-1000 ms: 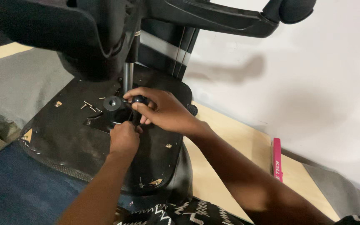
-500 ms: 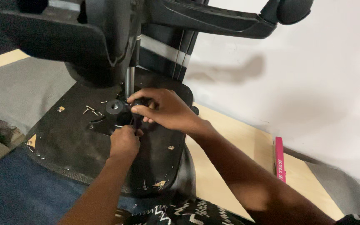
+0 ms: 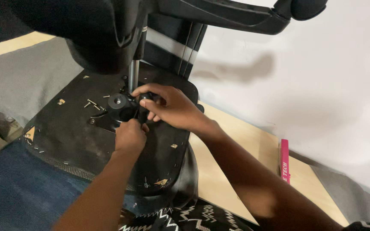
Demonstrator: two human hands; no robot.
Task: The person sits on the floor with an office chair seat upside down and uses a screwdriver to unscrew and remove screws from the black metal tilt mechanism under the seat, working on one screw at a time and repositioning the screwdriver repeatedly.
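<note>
hands [image 3: 150, 119] on black knob [image 3: 118, 102], chair underside [image 3: 65, 128]

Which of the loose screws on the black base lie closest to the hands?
The small cluster just left of the round black hub, near the right hand; the others lie scattered along the base edge.

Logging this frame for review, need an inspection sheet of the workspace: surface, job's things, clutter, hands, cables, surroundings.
Surface: black underside of an upturned chair seat, dusty, lying on a wooden board.
Job's things: black round mechanism with a metal post rising beside it.
Clutter: small staples and tan tags on the seat; pink bar on the board.
Hands: left hand closed at the mechanism's base; right hand with fingers curled over a black part.
Cables: two thin black lines down the chair back.
Surroundings: white sheet, grey cloth, blue carpet.
</note>
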